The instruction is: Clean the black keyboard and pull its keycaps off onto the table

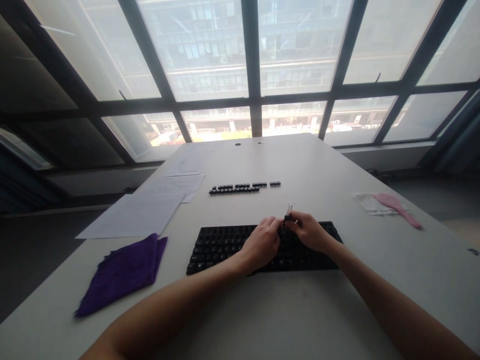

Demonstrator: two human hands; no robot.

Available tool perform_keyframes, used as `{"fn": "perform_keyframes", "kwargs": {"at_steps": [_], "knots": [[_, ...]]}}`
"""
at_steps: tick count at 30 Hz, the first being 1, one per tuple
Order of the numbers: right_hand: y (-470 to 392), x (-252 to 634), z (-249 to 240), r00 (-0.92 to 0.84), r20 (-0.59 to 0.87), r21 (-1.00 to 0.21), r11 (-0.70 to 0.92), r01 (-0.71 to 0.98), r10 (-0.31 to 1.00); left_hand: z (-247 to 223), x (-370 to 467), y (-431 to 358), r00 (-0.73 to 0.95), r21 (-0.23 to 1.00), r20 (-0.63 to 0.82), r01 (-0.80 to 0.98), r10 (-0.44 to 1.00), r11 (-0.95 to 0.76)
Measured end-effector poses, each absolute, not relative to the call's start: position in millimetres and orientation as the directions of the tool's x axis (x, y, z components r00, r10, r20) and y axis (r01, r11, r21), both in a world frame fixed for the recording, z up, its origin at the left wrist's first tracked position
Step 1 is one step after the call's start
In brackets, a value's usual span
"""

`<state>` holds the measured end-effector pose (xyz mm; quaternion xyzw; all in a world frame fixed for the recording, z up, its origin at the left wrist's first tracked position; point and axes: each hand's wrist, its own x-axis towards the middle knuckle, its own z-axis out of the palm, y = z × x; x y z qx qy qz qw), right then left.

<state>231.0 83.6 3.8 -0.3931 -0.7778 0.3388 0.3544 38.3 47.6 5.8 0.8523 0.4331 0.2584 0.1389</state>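
So I'm standing by this white table (300,310), and the black keyboard (221,245) lies flat on it, right in front of the person, so I'll use that as my landmark. Both hands are over it, just right of its middle. The right hand (309,231) pinches a small dark tool (287,218) between thumb and fingers, with 2 thin pale prongs sticking up and away from the keys. Short grip, probably because it's tiny and you'd want fine control.

The left hand (261,245) has its fingers curled, tips right beside the tool. Can't tell if they're gripping it, a key or nothing, since the knuckles hide it. The hand is low over the keyboard, which I'd guess helps keep it steady.

Beyond the keyboard's far edge there are loose black keycaps (234,189) in 2 rough rows, with a little bunch set apart at the right end. Lined up like that, they'd be easy to keep in order, and they're within reach without crowding the hands.

Left of the keyboard there's a folded purple cloth (122,267), with loose paper sheets (138,212) past it, some overlapping. Off to the right, a pink brush-shaped thing (393,202) lies partly on some crumpled white tissue (369,205). Both sides look well out of elbow range, which makes sense to me.
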Motion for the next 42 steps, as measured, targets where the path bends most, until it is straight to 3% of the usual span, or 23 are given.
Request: {"fn": "perform_keyframes", "kwargs": {"at_steps": [9,16,24,30,42], "knots": [[78,235,13,-0.586,0.345,-0.574,0.659,0.487,0.733,5,36,48,0.451,0.541,0.344,0.622,0.824,-0.566],[86,242,11,-0.549,0.337,-0.691,0.597,0.407,0.765,6,36,46,0.463,0.537,0.351,0.613,0.814,-0.580],[76,228,3,-0.466,0.405,-0.645,0.607,0.464,0.786,4,37,49,0.437,0.556,0.346,0.617,0.830,-0.556],[79,224,-7,-0.300,0.365,-0.785,0.464,0.409,0.881,0,36,55,0.404,0.640,0.330,0.568,0.853,-0.517],[81,226,-10,-0.282,0.332,-0.841,0.418,0.344,0.900,-7,35,59,0.371,0.678,0.310,0.559,0.875,-0.477]]}}
